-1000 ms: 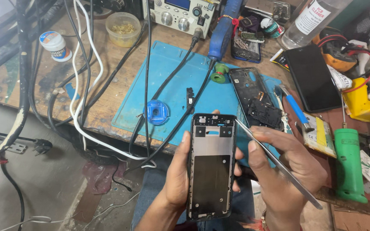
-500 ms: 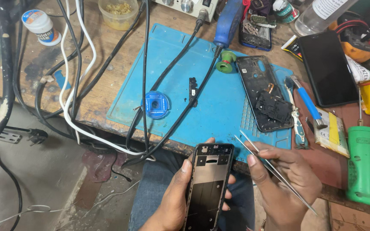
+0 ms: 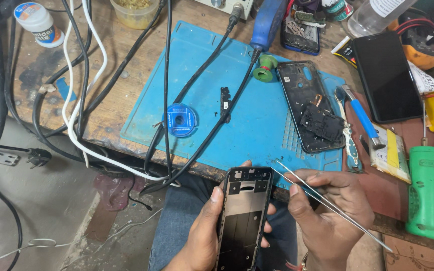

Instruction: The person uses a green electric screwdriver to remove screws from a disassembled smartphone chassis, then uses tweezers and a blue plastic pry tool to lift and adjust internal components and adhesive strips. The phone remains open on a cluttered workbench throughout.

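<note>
Lowered toward lap since before: phone frame (image 3: 244,213) gripped in left hand (image 3: 204,236); right hand (image 3: 330,213) fingers pinched on tweezers (image 3: 327,200).

My left hand (image 3: 204,236) comes up from the bottom edge, palm turned inward, thumb lying along one side of what it holds and fingertips just showing past the other side. My right hand (image 3: 330,211) sits beside it, slightly higher, fingers curled and pinched closed against the thumb. Both wrists enter low in the frame, over my lap; the hands are near each other, not touching.
</note>
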